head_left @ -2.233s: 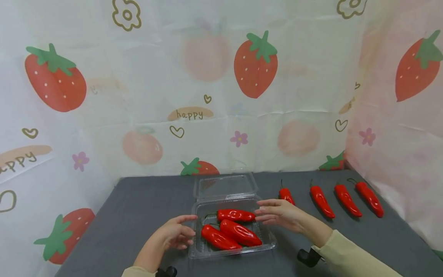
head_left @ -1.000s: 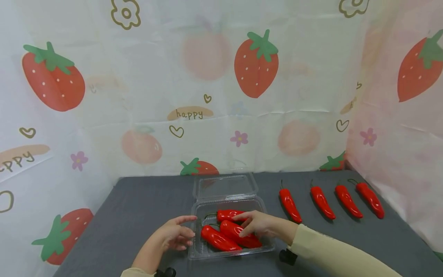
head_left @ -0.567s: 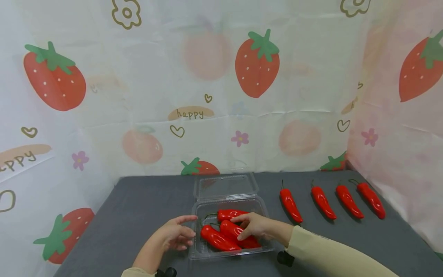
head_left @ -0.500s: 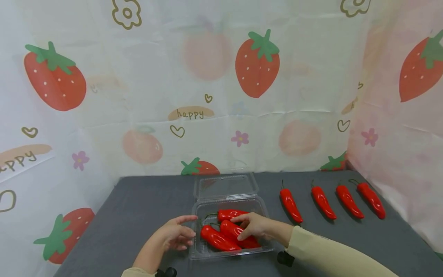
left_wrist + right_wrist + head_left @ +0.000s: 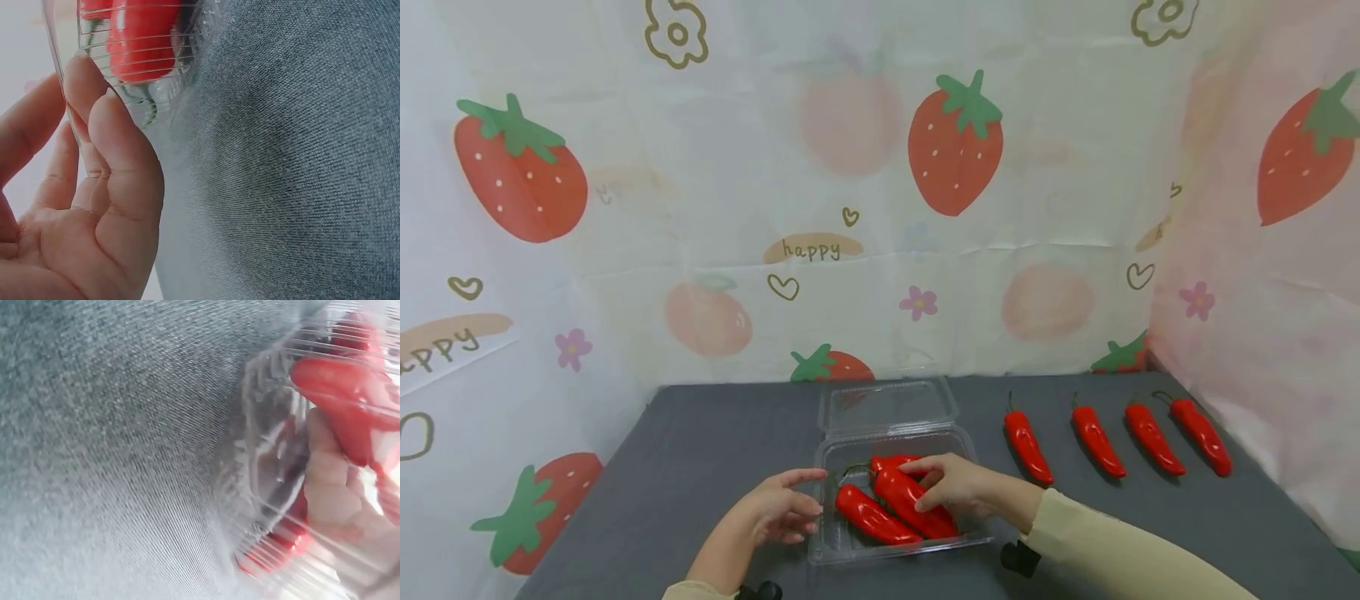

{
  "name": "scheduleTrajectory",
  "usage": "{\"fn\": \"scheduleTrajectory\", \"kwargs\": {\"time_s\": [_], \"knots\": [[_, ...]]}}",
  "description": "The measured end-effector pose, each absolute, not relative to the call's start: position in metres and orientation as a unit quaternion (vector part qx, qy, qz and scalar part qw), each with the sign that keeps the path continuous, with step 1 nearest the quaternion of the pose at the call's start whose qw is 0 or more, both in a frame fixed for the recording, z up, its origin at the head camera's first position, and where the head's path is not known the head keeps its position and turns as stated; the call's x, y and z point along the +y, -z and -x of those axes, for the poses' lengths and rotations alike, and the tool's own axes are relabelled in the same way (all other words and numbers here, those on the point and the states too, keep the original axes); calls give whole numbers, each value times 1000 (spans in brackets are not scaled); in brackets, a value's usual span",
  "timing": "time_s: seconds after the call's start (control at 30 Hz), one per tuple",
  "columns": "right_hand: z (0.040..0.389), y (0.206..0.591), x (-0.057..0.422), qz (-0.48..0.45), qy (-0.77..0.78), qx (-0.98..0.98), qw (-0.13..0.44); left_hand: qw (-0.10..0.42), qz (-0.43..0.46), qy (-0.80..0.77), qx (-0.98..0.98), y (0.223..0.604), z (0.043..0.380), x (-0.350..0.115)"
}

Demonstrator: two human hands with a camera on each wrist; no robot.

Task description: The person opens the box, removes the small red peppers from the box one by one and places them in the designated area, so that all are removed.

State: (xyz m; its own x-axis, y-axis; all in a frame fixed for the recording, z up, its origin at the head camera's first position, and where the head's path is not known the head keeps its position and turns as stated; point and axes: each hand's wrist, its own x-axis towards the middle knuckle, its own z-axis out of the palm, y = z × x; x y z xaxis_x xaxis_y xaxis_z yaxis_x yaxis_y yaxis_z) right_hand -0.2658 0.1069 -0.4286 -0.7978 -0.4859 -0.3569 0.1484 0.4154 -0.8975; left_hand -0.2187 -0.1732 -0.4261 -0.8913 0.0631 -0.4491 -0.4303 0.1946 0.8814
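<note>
A clear plastic clamshell box (image 5: pixel 837 557) stands mid-table with three glossy red chili peppers in it. My right hand (image 5: pixel 951 486) reaches in and pinches the middle chili pepper (image 5: pixel 897 493), thumb on the near side; its raised body partly covers the rear chili pepper (image 5: pixel 886 461). Another chili pepper (image 5: pixel 872 517) lies at the front left. In the right wrist view the gripped pepper (image 5: pixel 350 412) shows blurred through the ribbed wall. My left hand (image 5: pixel 775 507) stays at the box's left side, fingers loosely bent, fingertips right at the wall in the left wrist view.
The box's clear lid (image 5: pixel 887 404) lies folded back behind it. Several red chili peppers, among them a nearest one (image 5: pixel 1028 446), lie in a row at the right on the dark grey table (image 5: pixel 722 433). A strawberry-print cloth (image 5: pixel 850 183) hangs behind and along the sides.
My right hand has come down from the box's right rim onto the middle chili pepper, gripped it and raised it slightly up and left. My left hand has stayed put.
</note>
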Motion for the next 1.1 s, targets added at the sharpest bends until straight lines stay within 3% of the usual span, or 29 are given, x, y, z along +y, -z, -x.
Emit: {"fn": "scheduleTrajectory", "kwargs": {"time_s": [0.6,1.1], "knots": [[256,388,167,95,638,719,259,189,115,-614,758,426,217,-171],[243,386,231,75,632,732,242,205,128,-605,758,424,221,-167]]}}
